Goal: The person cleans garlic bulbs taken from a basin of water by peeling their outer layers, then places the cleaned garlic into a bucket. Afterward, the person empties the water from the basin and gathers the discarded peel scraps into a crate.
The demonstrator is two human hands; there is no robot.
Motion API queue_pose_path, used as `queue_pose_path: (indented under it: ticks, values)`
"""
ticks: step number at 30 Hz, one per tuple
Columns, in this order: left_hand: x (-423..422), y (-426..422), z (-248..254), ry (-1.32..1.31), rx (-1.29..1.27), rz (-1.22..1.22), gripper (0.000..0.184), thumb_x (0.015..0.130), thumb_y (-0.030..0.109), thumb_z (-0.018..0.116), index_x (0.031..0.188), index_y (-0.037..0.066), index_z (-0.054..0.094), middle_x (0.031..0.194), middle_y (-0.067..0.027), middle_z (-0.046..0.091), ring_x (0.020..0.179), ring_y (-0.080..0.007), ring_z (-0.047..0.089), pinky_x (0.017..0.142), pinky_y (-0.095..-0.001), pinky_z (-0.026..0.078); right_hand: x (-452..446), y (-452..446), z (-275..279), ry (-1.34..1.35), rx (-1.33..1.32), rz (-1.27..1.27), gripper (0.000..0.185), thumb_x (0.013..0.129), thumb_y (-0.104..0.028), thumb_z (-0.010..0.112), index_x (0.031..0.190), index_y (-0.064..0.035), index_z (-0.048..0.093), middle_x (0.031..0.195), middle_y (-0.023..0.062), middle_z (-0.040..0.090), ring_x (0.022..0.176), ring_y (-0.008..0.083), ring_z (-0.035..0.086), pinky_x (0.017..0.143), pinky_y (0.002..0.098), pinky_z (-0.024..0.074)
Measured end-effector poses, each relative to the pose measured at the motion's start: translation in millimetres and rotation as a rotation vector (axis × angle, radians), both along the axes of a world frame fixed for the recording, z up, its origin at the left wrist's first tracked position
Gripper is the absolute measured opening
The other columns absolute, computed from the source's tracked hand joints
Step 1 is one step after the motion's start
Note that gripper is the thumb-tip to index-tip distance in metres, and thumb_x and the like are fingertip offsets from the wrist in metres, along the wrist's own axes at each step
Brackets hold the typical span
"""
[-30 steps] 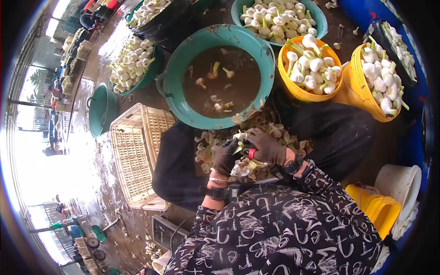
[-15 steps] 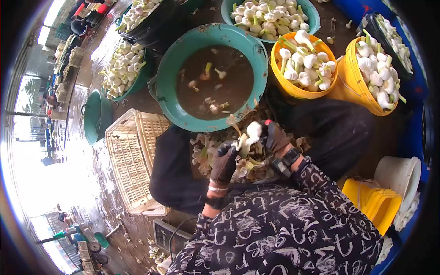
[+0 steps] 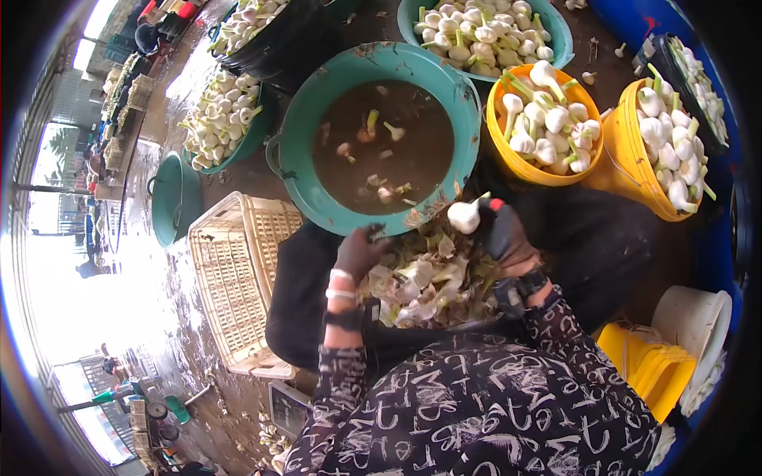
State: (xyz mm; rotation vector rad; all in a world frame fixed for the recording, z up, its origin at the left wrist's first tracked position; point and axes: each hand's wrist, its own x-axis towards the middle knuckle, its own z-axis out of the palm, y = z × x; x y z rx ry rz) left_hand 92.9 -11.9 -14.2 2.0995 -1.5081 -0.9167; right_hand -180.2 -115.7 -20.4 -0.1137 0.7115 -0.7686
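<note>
My right hand (image 3: 508, 238), in a dark glove, is closed on a white garlic bulb (image 3: 463, 217) with a short green stem. A small red piece shows at its fingers; I cannot make out what it belongs to. My left hand (image 3: 362, 254), also gloved, is at the near rim of a teal basin (image 3: 286, 194), fingers loosely apart and no bulb in them. Below and between both hands lies a heap of garlic peelings (image 3: 429, 282). The basin holds brown stuff with several garlic bulbs and scraps on it.
Beyond my right knee stand a yellow bucket (image 3: 500, 143) and a second yellow bucket (image 3: 627, 170), both full of garlic. A teal tub (image 3: 565, 47) of garlic is behind. At left are a cream crate (image 3: 230, 278) and a green tub (image 3: 171, 202).
My left hand has come off the garlic and moved left towards the basin rim. The bulb is now in my right hand alone, its outer leaves gone. The view has shifted slightly.
</note>
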Motion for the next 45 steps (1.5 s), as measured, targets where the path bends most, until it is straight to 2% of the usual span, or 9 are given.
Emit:
queue_pose_path:
  ticks: [5, 8, 12, 14, 16, 20, 31, 39, 45]
  values:
    - [25.4, -97.4, -49.8, 0.027, 0.219, -0.012, 0.066, 0.066, 0.030, 0.072, 0.124, 0.007, 0.049, 0.115, -0.0236, 0.055, 0.106, -0.0346, 0.054, 0.092, -0.0369, 0.043, -17.5, -43.0, 80.8, -0.389, -0.116, -0.227, 0.049, 0.091, -0.044, 0.042, 0.114, -0.0019, 0.052, 0.104, 0.0122, 0.061, 0.093, 0.0258, 0.058, 0.080, 0.0391, 0.0487]
    - [56.2, -132.6, -160.6, -0.372, 0.167, -0.271, 0.077, 0.058, 0.036, 0.073, 0.125, 0.009, 0.048, 0.119, -0.0225, 0.052, 0.109, -0.0370, 0.051, 0.096, -0.0395, 0.039, -17.9, -42.6, 67.0, -0.265, -0.221, -0.094, 0.056, 0.090, -0.053, 0.039, 0.115, -0.0041, 0.052, 0.102, 0.0104, 0.061, 0.089, 0.0232, 0.059, 0.074, 0.0369, 0.0497]
    - [52.7, -149.8, -195.5, -0.119, 0.487, -0.288, 0.079, 0.056, 0.041, 0.075, 0.124, 0.009, 0.050, 0.114, -0.0189, 0.057, 0.105, -0.0316, 0.054, 0.095, -0.0365, 0.039, 6.3, -16.4, -1.2, 0.233, -0.305, 0.105, 0.050, 0.090, -0.049, 0.043, 0.112, -0.0050, 0.054, 0.096, 0.0062, 0.062, 0.081, 0.0165, 0.060, 0.067, 0.0312, 0.0501]
    - [49.1, -141.1, -181.6, -0.020, 0.457, -0.383, 0.074, 0.060, 0.038, 0.077, 0.121, 0.005, 0.051, 0.111, -0.0144, 0.059, 0.098, -0.0227, 0.057, 0.089, -0.0333, 0.044, 11.7, -8.1, -18.5, 0.424, -0.435, 0.124, 0.047, 0.090, -0.046, 0.045, 0.111, -0.0051, 0.055, 0.093, 0.0046, 0.062, 0.077, 0.0142, 0.060, 0.065, 0.0285, 0.0499]
    - [25.2, -128.6, -134.8, 0.721, 0.341, -0.022, 0.063, 0.065, 0.028, 0.079, 0.115, 0.001, 0.054, 0.107, -0.0097, 0.060, 0.090, -0.0156, 0.058, 0.080, -0.0292, 0.048, 11.0, 0.5, -32.2, 0.549, -0.724, 0.179, 0.037, 0.092, -0.037, 0.045, 0.106, -0.0053, 0.058, 0.084, 0.0013, 0.062, 0.069, 0.0101, 0.058, 0.060, 0.0233, 0.0481]
    - [-32.8, -94.2, -28.1, 0.553, 0.050, -0.042, 0.044, 0.070, 0.022, 0.077, 0.104, -0.001, 0.059, 0.096, -0.0055, 0.062, 0.085, -0.0121, 0.057, 0.074, -0.0259, 0.049, 32.1, -1.4, 24.2, 0.708, -0.151, 0.254, 0.020, 0.086, -0.021, 0.056, 0.096, -0.0046, 0.062, 0.074, -0.0015, 0.060, 0.063, 0.0051, 0.052, 0.054, 0.0210, 0.0429]
    - [-86.5, -29.1, 31.3, 0.160, -0.272, -0.122, 0.049, 0.062, 0.024, 0.081, 0.099, -0.001, 0.062, 0.092, -0.0098, 0.064, 0.078, -0.0150, 0.060, 0.070, -0.0304, 0.049, 24.7, 21.5, 4.6, 0.930, -0.959, 0.329, 0.026, 0.084, -0.025, 0.061, 0.083, 0.0010, 0.064, 0.068, 0.0031, 0.061, 0.062, 0.0105, 0.054, 0.056, 0.0284, 0.0437]
    - [-115.7, -14.4, 46.7, 0.936, -0.170, 0.278, 0.049, 0.073, 0.010, 0.074, 0.113, -0.006, 0.052, 0.099, -0.0074, 0.061, 0.085, -0.0121, 0.058, 0.076, -0.0260, 0.049, 14.7, 37.8, 15.8, 0.215, -0.304, 0.340, 0.029, 0.088, -0.036, 0.052, 0.099, -0.0095, 0.059, 0.074, 0.0023, 0.060, 0.058, 0.0137, 0.057, 0.052, 0.0271, 0.0460]
    - [-117.7, -5.0, 65.3, -0.049, -0.588, 0.047, 0.040, 0.071, 0.010, 0.072, 0.107, 0.002, 0.058, 0.096, -0.0099, 0.062, 0.088, -0.0237, 0.060, 0.081, -0.0322, 0.048, 6.6, 29.8, 5.2, 0.329, -0.384, 0.584, 0.032, 0.090, -0.040, 0.046, 0.086, -0.0098, 0.056, 0.069, 0.0010, 0.052, 0.063, 0.0130, 0.052, 0.052, 0.0297, 0.0413]
